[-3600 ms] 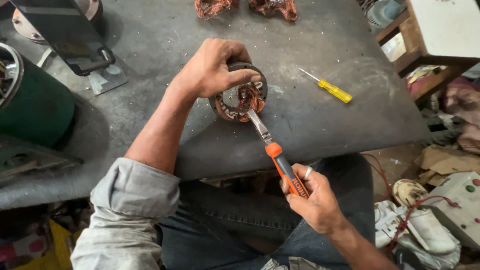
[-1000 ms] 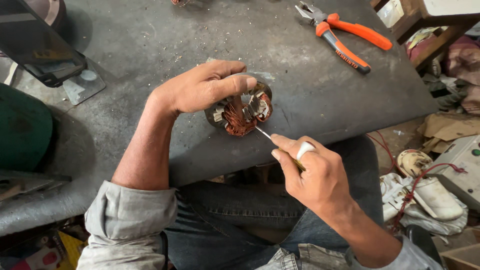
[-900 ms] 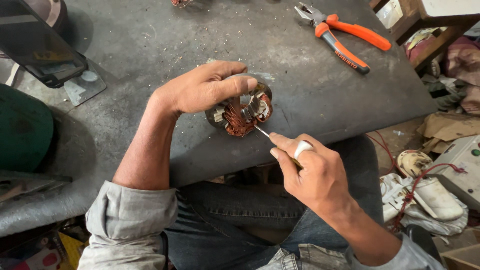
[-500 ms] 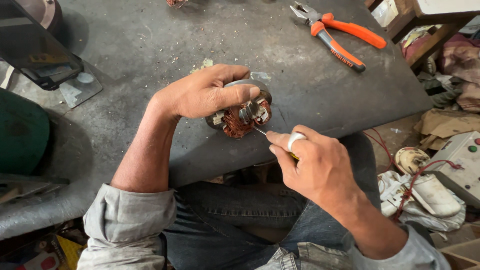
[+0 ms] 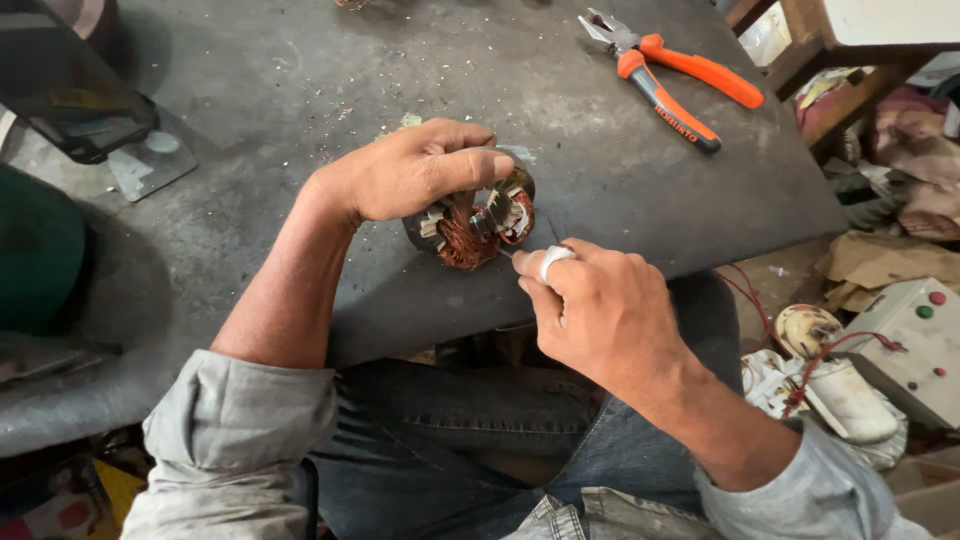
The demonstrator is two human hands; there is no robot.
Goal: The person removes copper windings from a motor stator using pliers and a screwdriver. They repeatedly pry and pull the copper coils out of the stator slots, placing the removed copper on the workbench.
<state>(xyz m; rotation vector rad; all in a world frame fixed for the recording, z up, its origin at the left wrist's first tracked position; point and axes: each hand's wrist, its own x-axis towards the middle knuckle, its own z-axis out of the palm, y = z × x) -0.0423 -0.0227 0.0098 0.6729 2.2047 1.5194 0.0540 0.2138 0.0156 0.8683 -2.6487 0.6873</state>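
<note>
My left hand point(image 5: 410, 180) grips a small motor stator point(image 5: 478, 222) with copper windings, holding it tilted on the grey table point(image 5: 300, 90) near its front edge. My right hand point(image 5: 600, 310), a ring on one finger, is closed around a thin metal tool point(image 5: 506, 253). Only the tool's tip shows, touching the windings at the stator's lower right. The handle is hidden inside my fist.
Orange-handled pliers point(image 5: 670, 70) lie at the table's far right. A dark slanted object point(image 5: 70, 90) on a metal plate point(image 5: 150, 165) stands at the far left, beside a green round body point(image 5: 35, 250). A control box with buttons point(image 5: 910, 340) and clutter lie on the floor to the right.
My right hand has moved in closer to the stator, so less of the tool shaft shows. My left hand keeps its grip on the stator.
</note>
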